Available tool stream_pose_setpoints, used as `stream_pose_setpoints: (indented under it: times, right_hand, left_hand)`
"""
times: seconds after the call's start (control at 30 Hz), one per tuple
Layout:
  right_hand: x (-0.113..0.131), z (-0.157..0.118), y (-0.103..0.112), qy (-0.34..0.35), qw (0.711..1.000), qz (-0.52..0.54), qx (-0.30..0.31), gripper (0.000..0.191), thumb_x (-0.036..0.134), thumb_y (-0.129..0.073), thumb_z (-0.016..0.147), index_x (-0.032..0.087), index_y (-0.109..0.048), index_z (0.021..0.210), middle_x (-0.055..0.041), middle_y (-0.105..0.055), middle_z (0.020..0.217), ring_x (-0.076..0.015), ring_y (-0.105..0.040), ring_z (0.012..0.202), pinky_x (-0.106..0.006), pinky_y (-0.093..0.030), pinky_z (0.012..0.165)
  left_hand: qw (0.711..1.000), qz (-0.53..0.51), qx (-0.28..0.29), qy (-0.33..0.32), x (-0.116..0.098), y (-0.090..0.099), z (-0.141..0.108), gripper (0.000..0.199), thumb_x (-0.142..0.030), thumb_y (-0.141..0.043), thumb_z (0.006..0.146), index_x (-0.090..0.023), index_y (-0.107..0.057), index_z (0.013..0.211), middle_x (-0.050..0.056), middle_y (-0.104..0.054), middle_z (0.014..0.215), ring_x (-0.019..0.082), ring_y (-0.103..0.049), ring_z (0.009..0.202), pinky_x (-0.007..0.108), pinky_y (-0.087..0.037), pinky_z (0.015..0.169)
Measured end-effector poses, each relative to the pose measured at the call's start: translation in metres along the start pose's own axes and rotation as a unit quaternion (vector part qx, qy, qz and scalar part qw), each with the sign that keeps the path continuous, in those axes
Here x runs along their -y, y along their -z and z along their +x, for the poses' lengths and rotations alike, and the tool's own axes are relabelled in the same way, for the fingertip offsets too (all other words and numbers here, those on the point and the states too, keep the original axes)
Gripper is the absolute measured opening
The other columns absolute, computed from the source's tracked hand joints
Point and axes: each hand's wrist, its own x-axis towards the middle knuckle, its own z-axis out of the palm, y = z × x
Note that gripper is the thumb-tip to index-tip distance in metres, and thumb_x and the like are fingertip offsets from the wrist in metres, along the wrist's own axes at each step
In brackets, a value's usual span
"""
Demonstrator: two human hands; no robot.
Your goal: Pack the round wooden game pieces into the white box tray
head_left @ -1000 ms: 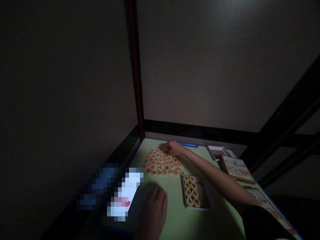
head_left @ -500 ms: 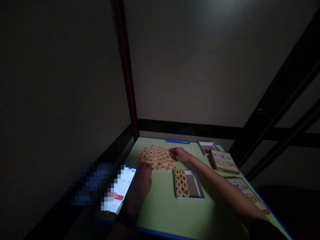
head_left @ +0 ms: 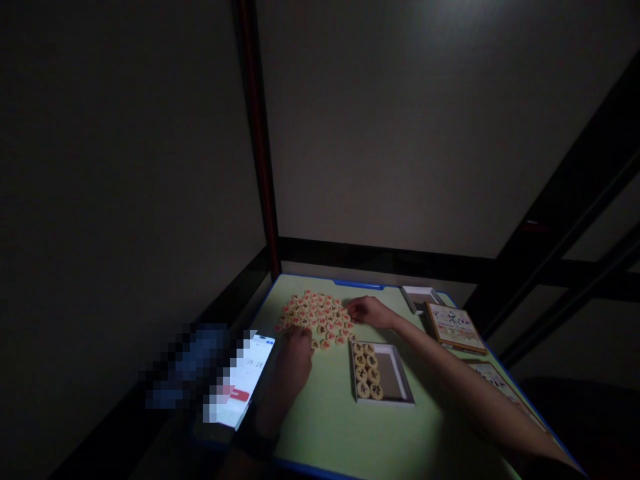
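Round, cream, character-marked discs [head_left: 323, 329] are probably light, stiff, best rim-held; left hand [head_left: 297, 355] and right hand [head_left: 372, 312] closure cannot be determined.

We are holding our left hand [head_left: 296, 361] at the near edge of the disc cluster [head_left: 321, 311] and our right hand [head_left: 372, 312] beside its right edge. 8 black-marked discs [head_left: 371, 361] are lying in 2 columns along the left wall of the open tray [head_left: 387, 377]. A lit phone [head_left: 251, 373] is glowing left of our left hand.
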Motion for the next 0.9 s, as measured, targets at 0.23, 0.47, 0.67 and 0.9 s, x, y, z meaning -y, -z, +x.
stream_pose_setpoints:
  times: [0.23,0.47,0.67,0.9]
  right_hand:
    - [0.008,-0.011,-0.006,0.064,0.993,-0.097,-0.020,0.012,0.012,-0.066,0.072,0.014,-0.072,0.082,-0.0043,-0.071,0.079,-0.0160,-0.063,0.072,-0.023,-0.045,0.067]
    - [0.022,-0.019,-0.005,0.149,0.972,-0.179,0.018,0.025,0.000,-0.056,0.074,0.017,-0.073,0.081,-0.0035,-0.071,0.082,-0.0153,-0.062,0.077,-0.023,-0.041,0.072]
    - [0.028,-0.020,-0.004,0.160,0.957,-0.237,0.049,0.026,-0.001,-0.055,0.075,0.017,-0.072,0.080,-0.0043,-0.071,0.083,-0.0156,-0.062,0.078,-0.023,-0.042,0.073]
    - [0.027,-0.027,-0.006,0.102,0.952,-0.288,0.031,0.023,0.006,-0.051,0.086,0.012,-0.070,0.097,-0.0136,-0.069,0.095,-0.0190,-0.062,0.081,-0.027,-0.044,0.074]
  left_hand:
    - [1.000,0.006,0.001,-0.019,-0.014,0.006,-0.005,0.021,-0.013,-0.058,0.088,-0.014,-0.067,0.107,0.012,-0.065,0.115,0.025,-0.059,0.110,0.034,-0.043,0.091]
    - [0.996,-0.017,-0.018,-0.081,-0.021,-0.013,0.015,0.016,-0.018,-0.061,0.088,-0.019,-0.069,0.101,0.008,-0.066,0.115,0.021,-0.062,0.103,0.031,-0.046,0.090]
    - [0.995,-0.010,-0.019,-0.099,-0.033,-0.013,0.055,0.024,-0.017,-0.050,0.093,-0.016,-0.070,0.106,0.012,-0.066,0.115,0.023,-0.061,0.110,0.032,-0.046,0.097]
    - [0.994,0.032,0.008,-0.107,-0.042,-0.008,0.071,0.023,-0.018,-0.053,0.091,-0.014,-0.071,0.105,0.017,-0.067,0.114,0.026,-0.064,0.108,0.035,-0.050,0.094]
